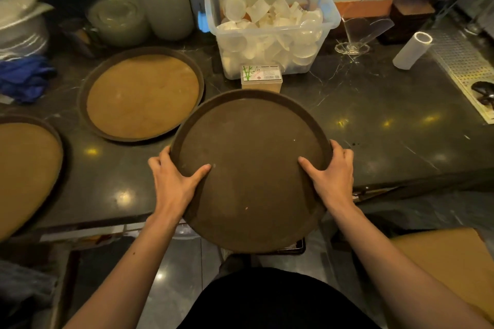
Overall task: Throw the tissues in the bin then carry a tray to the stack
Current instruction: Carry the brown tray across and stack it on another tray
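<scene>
both hands, left hand and right hand, grip a dark round tray over the counter edge

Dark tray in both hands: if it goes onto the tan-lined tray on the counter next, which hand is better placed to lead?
Probably left. The left hand grips the dark tray on the side facing the tan-lined tray; the right hand holds the far side.
</scene>
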The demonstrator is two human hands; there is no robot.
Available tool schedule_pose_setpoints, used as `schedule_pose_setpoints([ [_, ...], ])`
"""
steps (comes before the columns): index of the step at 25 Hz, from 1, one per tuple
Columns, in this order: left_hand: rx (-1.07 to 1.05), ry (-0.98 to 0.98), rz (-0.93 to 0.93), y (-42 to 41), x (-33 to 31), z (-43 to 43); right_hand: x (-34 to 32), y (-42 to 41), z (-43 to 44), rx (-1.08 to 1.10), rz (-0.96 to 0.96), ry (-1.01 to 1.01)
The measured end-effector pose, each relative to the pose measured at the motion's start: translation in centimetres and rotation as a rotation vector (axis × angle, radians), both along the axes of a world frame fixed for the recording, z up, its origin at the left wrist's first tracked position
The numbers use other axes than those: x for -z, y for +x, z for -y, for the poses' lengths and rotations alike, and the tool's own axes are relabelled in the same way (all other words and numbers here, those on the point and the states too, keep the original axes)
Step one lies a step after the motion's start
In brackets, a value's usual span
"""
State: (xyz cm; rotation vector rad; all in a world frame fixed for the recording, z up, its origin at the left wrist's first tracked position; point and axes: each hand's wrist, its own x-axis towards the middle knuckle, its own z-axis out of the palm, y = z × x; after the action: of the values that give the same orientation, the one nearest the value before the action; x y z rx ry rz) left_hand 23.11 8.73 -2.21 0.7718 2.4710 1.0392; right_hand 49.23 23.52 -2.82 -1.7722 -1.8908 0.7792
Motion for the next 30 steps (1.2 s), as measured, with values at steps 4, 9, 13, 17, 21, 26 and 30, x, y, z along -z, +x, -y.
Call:
schedule_pose_setpoints([
  [4, -0.148, 0.011, -0.048, 1.3, -1.6, 4.5, -0.8, -1.0, 1.2, -0.134, -0.081, 0.027],
  [9, -0.339, 0.012, -0.087, 3.2, -3.1, 12.6, -1.3, -3.7, 4.5, -0.348, -0.125, 0.033],
  [13, -0.516, -0.014, -0.127, 3.7, -4.2, 19.7, -1.9, -7.2, 8.6, -0.512, -0.144, 0.003],
  [17, -0.667, -0.011, -0.150, 3.2, -4.4, 26.5, -2.5, -11.7, 13.3, -0.673, -0.164, -0.028],
  [21, -0.775, -0.014, -0.134, 1.5, -4.2, 32.5, -3.1, -16.5, 18.4, -0.771, -0.165, -0.042],
  [26, -0.808, 0.017, -0.125, -3.5, -3.9, 39.1, -3.0, -22.5, 24.6, -0.811, -0.157, -0.037],
  [30, -0.781, 0.035, -0.103, -8.6, -3.5, 43.1, -3.3, -26.6, 28.7, -0.788, -0.153, -0.016],
])
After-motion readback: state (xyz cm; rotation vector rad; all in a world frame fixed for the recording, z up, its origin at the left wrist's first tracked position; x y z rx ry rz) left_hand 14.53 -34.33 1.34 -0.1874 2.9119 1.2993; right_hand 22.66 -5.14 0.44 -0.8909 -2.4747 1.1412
